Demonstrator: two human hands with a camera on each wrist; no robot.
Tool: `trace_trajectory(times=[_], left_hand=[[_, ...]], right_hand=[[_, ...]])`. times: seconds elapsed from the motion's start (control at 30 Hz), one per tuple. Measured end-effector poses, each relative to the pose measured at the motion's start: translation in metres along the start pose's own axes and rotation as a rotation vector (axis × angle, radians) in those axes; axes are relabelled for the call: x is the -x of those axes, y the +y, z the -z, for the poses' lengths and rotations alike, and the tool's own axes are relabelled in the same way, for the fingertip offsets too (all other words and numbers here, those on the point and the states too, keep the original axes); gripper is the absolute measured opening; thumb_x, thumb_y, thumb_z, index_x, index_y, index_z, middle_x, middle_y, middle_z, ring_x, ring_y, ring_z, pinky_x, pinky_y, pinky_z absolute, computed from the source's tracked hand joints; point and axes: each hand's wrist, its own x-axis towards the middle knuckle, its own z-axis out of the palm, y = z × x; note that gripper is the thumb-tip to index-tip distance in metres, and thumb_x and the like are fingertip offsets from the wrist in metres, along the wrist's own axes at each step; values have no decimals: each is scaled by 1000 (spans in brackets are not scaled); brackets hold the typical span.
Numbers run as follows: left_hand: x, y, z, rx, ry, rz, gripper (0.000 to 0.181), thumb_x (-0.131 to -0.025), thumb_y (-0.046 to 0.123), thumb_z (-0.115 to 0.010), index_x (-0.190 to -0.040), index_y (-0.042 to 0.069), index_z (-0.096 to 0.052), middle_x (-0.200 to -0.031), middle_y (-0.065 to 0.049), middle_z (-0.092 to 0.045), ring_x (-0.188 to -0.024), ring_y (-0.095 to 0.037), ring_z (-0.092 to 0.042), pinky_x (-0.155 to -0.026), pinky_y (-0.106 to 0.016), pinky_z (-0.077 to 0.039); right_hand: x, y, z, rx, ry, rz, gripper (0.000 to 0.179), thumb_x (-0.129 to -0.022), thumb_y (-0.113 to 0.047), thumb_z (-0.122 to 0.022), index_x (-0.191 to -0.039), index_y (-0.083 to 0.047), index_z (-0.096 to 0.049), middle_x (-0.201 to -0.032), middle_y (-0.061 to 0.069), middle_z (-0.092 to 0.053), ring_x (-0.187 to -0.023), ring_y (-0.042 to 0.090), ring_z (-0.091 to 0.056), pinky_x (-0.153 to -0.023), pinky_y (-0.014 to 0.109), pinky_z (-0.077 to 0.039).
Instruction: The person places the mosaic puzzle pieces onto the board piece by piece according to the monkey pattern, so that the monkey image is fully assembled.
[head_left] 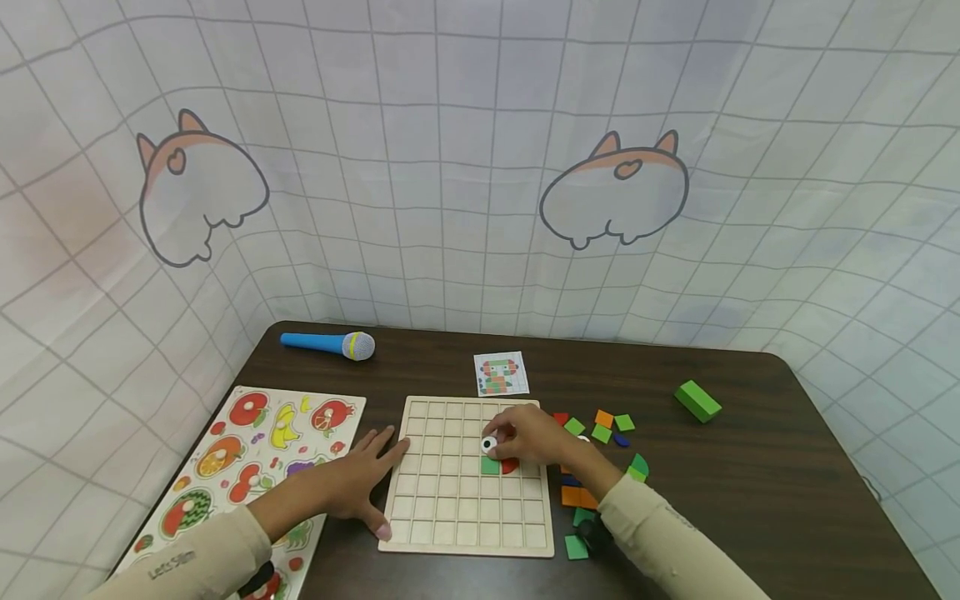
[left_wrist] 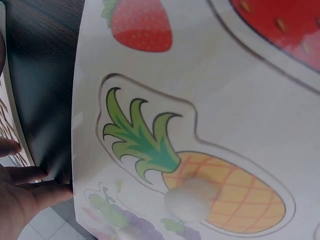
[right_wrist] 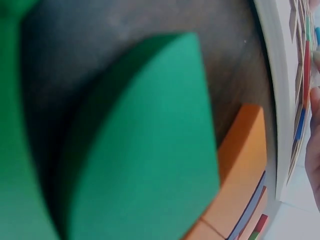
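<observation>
A wooden grid board (head_left: 435, 508) lies before me on the dark table. My right hand (head_left: 528, 435) is over its right half and pinches a white round eye piece (head_left: 489, 444) with a black dot. Just below that piece, a green square (head_left: 490, 466) and a red curved piece (head_left: 509, 466) lie in the grid. My left hand (head_left: 356, 479), fingers spread, touches the board's left edge; part of it (left_wrist: 22, 202) shows at the lower left of the left wrist view. In the right wrist view, the right fingers (right_wrist: 315, 115) appear at the far right, partly cut off.
Loose coloured pieces (head_left: 577, 497) lie right of the board, including a green quarter-round (right_wrist: 150, 145). A fruit puzzle board (head_left: 262, 442) is on the left. Farther back are a blue toy microphone (head_left: 322, 342), a pattern card (head_left: 501, 373) and a green block (head_left: 697, 401).
</observation>
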Motion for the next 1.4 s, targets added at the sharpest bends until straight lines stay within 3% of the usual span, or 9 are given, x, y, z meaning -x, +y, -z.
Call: trace_trajectory(times=[0.3, 0.53, 0.7, 0.87, 1.07, 1.27, 1.4], left_hand=[[2, 1, 1, -2, 7, -10, 125, -64, 61, -85, -161, 16, -20, -166, -23, -11, -152, -49, -10, -111, -63, -36], [3, 2, 1, 0, 5, -4, 125, -64, 61, -85, -161, 16, -21, -166, -23, -12, -152, -49, -11, -110, -64, -36], [2, 4, 1, 9, 7, -5, 125, -64, 60, -85, -161, 16, -21, -166, -23, -12, -152, -49, -11, -111, -63, -36], [2, 5, 2, 1, 13, -18, 125, -64, 59, -86, -161, 14, -21, -166, -24, -13, -152, -50, -11, -110, -64, -36], [2, 5, 2, -4, 9, -13, 125, -64, 59, -86, -161, 14, -21, -166, -23, -13, -152, -49, -12, -111, -63, -36], [3, 3, 2, -6, 6, -18, 125, -64, 60, -85, -161, 14, -21, -166, -23, -12, -152, -50, -11, -110, -64, -36], [2, 1, 1, -7, 2, -6, 125, -64, 62, -85, -161, 16, -21, -166, -22, -12, -152, -49, -11, -111, -63, -36]], right_hand=[[1, -1, 3, 44, 46, 11, 14, -88, -17, -78, -100, -9, -79, -80, -6, -66, -69, 6, -53, -62, 21, -44], [1, -1, 7, 29, 19, -10, 18, -91, -19, -75, -105, -8, -78, -81, -5, -68, -67, 7, -54, -61, 22, -45], [9, 7, 22, 11, 32, -14, 21, -96, -21, -69, -111, -8, -76, -93, -2, -71, -71, 11, -55, -63, 24, -47], [32, 27, 49, 20, 114, -73, 24, -97, -23, -69, -113, -6, -73, -91, 1, -67, -66, 12, -57, -59, 25, -49], [74, 66, 78, 70, 256, -174, 19, -95, -19, -71, -107, -6, -74, -87, 0, -68, -70, 14, -59, -61, 27, -49], [111, 102, 88, 229, 351, -267, 17, -91, -22, -75, -100, -7, -76, -84, -1, -69, -78, 15, -59, -71, 39, -51], [125, 111, 87, 275, 370, -335, 27, -88, -29, -78, -103, -6, -76, -88, 3, -70, -81, 20, -63, -74, 46, -53]])
